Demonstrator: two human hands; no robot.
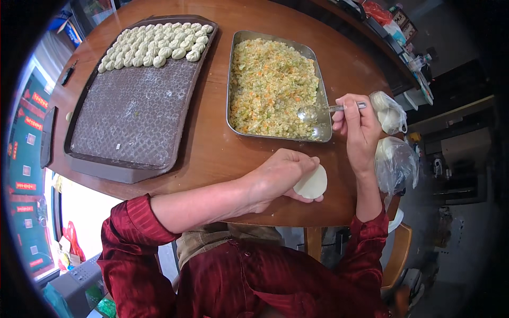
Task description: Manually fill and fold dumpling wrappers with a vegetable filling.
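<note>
My left hand (288, 171) holds a round, flat dough wrapper (313, 183), with the thumb over its upper edge and fingers beneath. In my right hand (358, 123) is a metal spoon (337, 108), gripped by its handle. The spoon's bowl rests in a chopped filling (274, 87) with pale, green and orange bits, near the lower right corner of a rectangular metal pan (227, 99). To the left, a dark textured tray (131, 107) bears rows of small pleated dumplings (159, 43) across its far end.
Two plastic bags stand at the table's right edge: one with pale dough-like lumps (387, 113), the other a clear bag (395, 163). All of this rests on a round wooden table (206, 159). A wooden chair (399, 254) stands at lower right. A dark flat object (48, 135) lies at the left edge.
</note>
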